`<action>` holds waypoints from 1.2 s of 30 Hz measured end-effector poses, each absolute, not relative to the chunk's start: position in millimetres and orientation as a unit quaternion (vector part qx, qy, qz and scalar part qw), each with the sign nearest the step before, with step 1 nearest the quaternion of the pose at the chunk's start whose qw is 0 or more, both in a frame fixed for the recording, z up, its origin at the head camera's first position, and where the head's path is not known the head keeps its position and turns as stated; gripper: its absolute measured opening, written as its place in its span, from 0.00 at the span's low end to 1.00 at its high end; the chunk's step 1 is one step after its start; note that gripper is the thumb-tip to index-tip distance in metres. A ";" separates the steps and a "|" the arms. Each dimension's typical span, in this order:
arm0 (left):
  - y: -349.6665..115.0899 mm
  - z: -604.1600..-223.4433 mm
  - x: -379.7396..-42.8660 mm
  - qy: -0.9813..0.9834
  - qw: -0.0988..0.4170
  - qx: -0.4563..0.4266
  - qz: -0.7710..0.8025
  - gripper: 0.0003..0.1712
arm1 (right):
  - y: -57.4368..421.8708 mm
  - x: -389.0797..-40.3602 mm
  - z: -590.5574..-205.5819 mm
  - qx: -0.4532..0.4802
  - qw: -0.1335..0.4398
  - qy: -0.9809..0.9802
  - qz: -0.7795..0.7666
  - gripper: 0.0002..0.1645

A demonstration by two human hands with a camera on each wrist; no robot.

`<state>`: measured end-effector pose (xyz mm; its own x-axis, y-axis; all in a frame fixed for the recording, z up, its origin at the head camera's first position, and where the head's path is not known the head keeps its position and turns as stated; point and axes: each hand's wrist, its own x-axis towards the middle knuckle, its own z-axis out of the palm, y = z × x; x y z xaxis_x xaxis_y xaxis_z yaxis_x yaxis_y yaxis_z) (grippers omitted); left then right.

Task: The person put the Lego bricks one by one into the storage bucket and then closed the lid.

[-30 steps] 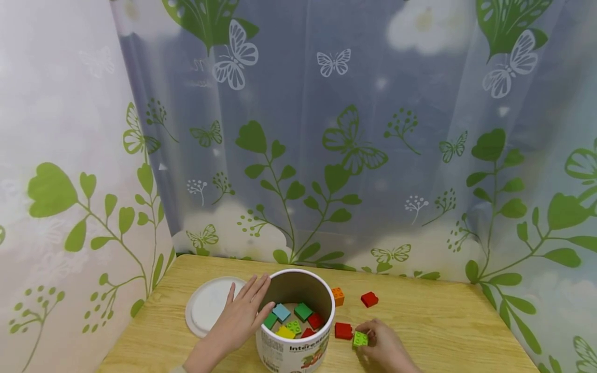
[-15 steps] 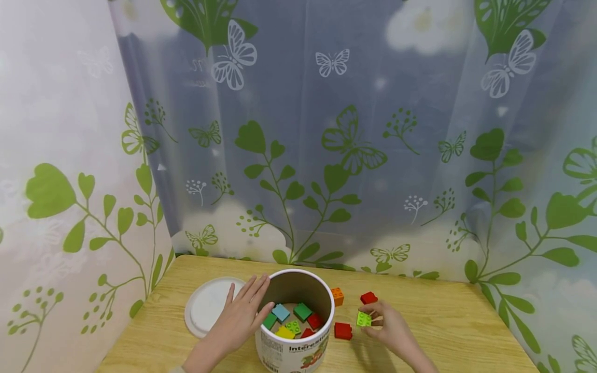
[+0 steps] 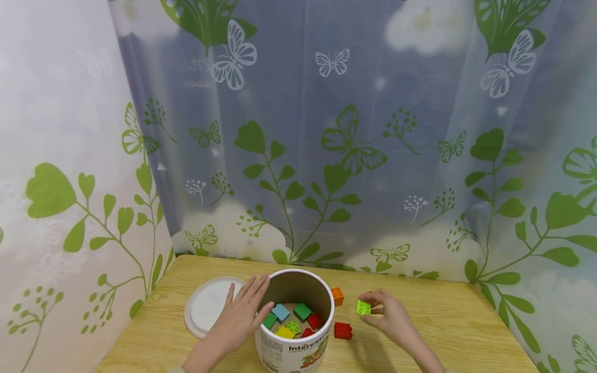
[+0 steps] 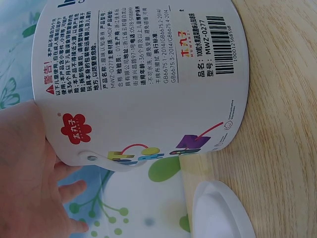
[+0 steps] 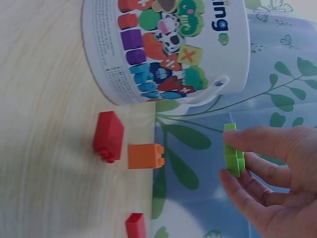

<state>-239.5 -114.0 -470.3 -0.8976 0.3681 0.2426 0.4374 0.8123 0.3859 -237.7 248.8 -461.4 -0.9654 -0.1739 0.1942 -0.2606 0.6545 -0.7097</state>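
Note:
My right hand [image 3: 389, 316] pinches a lime green toy brick [image 3: 363, 307] between thumb and fingers, raised above the table. The right wrist view shows this brick [image 5: 232, 151] edge-on, with the fingers on its two ends. My left hand [image 3: 240, 313] rests against the left rim of a white bucket [image 3: 293, 357], its fingers straight and spread. Inside the bucket lie several bricks, among them a light blue brick [image 3: 281, 312], a yellow brick [image 3: 285, 332] and a green brick [image 3: 302, 311]. The left wrist view has the hand [image 4: 29, 178] against the bucket's printed side [image 4: 148, 99].
Right of the bucket a red brick [image 3: 343, 331] and an orange brick [image 3: 337, 296] lie on the wooden table [image 3: 448, 321]. Another red brick [image 5: 135, 225] shows in the right wrist view. A white round lid [image 3: 210, 303] lies left of the bucket. A patterned curtain [image 3: 298, 155] hangs behind.
My right hand has lifted the lime green brick off the table and carried it away from me, past the nearer red brick. The left hand and the bucket stay in place.

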 end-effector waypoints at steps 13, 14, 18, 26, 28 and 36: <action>-112.6 -468.7 -239.3 -0.949 0.081 -0.213 -0.217 0.37 | 230.0 -251.4 -432.5 0.148 0.104 -0.914 0.364 0.20; -112.5 -468.5 -239.2 -0.950 0.081 -0.212 -0.215 0.37 | 227.9 -252.5 -430.4 0.152 0.100 -0.911 0.370 0.20; -112.5 -468.0 -238.5 -0.950 0.083 -0.214 -0.211 0.38 | 216.6 -256.1 -423.8 0.176 0.098 -0.904 0.377 0.20; -113.1 -468.8 -239.2 -0.951 0.082 -0.215 -0.206 0.39 | 188.5 -259.3 -415.6 0.206 0.101 -0.889 0.395 0.20; -113.3 -468.7 -239.1 -0.951 0.081 -0.215 -0.207 0.39 | 182.7 -259.8 -414.4 0.211 0.101 -0.888 0.396 0.21; -113.6 -467.2 -237.1 -0.950 0.080 -0.214 -0.214 0.37 | 163.2 -266.2 -418.1 0.232 0.091 -0.881 0.403 0.21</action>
<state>-237.1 -113.6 -467.2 -0.8954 0.3727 0.2435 0.4411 0.8165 0.3725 -266.2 163.2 -418.1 -0.8758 -0.3351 0.3474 -0.4820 0.5684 -0.6668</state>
